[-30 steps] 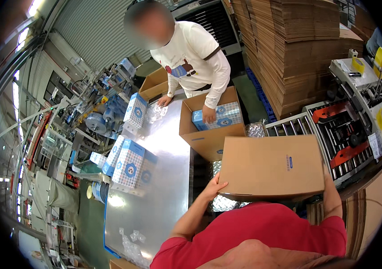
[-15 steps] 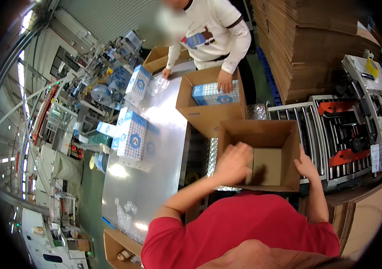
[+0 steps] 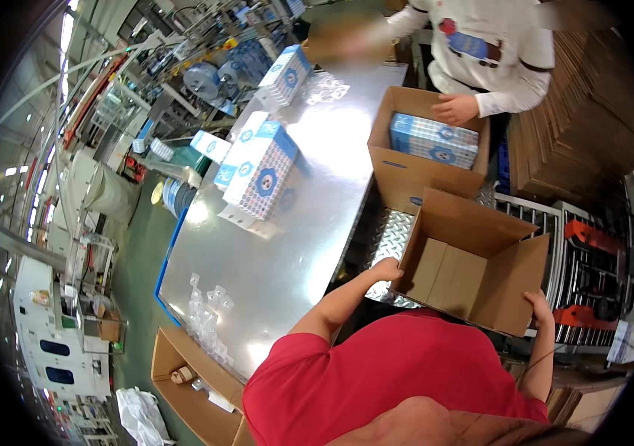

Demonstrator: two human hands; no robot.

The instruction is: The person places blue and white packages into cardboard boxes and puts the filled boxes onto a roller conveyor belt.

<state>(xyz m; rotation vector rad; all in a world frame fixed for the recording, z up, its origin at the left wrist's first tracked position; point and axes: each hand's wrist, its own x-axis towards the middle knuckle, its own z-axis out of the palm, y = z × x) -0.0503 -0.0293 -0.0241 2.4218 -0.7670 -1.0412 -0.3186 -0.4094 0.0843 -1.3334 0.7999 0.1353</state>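
Note:
An open, hollow cardboard box (image 3: pixel 512 286) stands right in front of me, turned slightly, with bare brown walls and floor. My left hand (image 3: pixel 387 270) is closed on its left rim, part of the fingers hidden by the wall. On the opposite side my right hand (image 3: pixel 540 306) grips the right wall near its top corner. Just beyond sits a second cardboard box (image 3: pixel 428 172) with blue-and-white patterned cartons (image 3: pixel 436 141) inside. A co-worker's hand (image 3: pixel 457 109) hovers over those cartons.
A shiny metal table (image 3: pixel 309 253) spans the left, bearing more patterned cartons (image 3: pixel 261 175) and clear plastic pieces (image 3: pixel 209 312). At the lower left lies another open box (image 3: pixel 202 401). Roller conveyor (image 3: pixel 555 245) runs at right, near stacked flat cardboard (image 3: pixel 584 111).
My left hand has come out of the box's inside and onto its left rim. The box has rotated a little. My view has swung, and the co-worker's hand has lifted off the carton.

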